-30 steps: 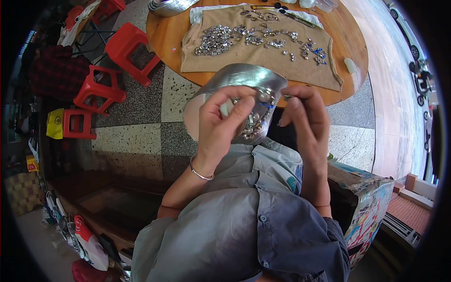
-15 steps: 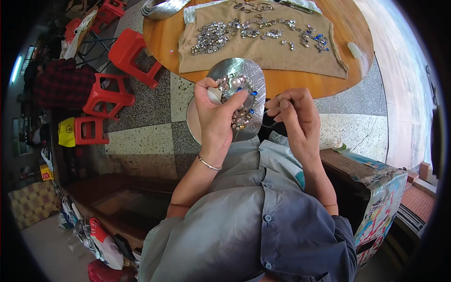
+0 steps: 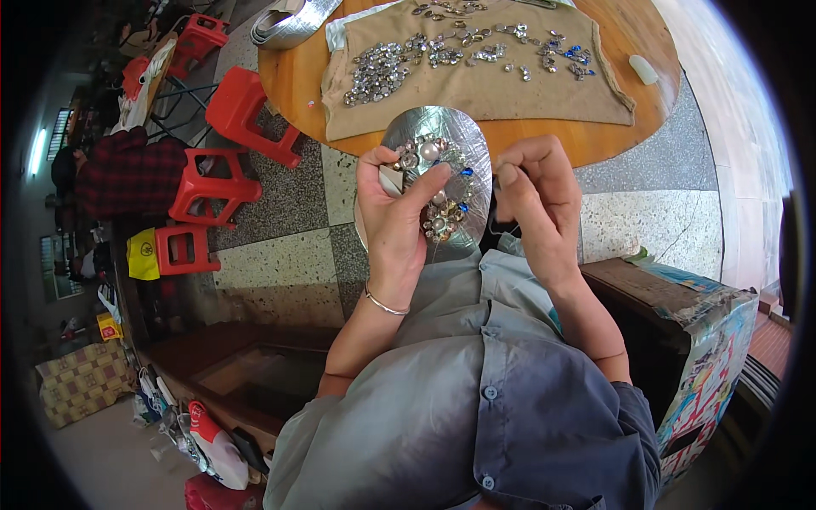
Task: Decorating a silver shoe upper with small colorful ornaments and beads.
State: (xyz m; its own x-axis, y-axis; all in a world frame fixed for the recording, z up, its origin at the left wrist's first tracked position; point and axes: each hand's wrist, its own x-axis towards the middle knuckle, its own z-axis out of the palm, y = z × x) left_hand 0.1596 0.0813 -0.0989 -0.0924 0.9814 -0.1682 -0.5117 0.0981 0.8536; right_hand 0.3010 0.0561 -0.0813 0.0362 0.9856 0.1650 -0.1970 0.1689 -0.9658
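Note:
My left hand (image 3: 398, 217) grips a silver oval piece (image 3: 459, 144) studded with pearls and rhinestones, thumb and fingers pressed on its jewelled face. My right hand (image 3: 535, 200) is pinched shut beside the piece's right edge; whatever it holds, perhaps a needle or thread, is too thin to make out. Beyond both hands, a beige cloth (image 3: 544, 93) on the round wooden table (image 3: 293, 76) carries several loose silver and blue rhinestones (image 3: 378, 72).
Red plastic stools (image 3: 246, 110) stand on the speckled floor to the left, next to a person in a plaid shirt (image 3: 119, 170). A printed cardboard box (image 3: 697, 314) sits at my right. A silver strip (image 3: 293, 25) lies at the table's far left edge.
The silver piece has tilted from a foreshortened view to face me, showing its jewels. My right hand has moved closer to its right edge; the view has shifted nearer the table.

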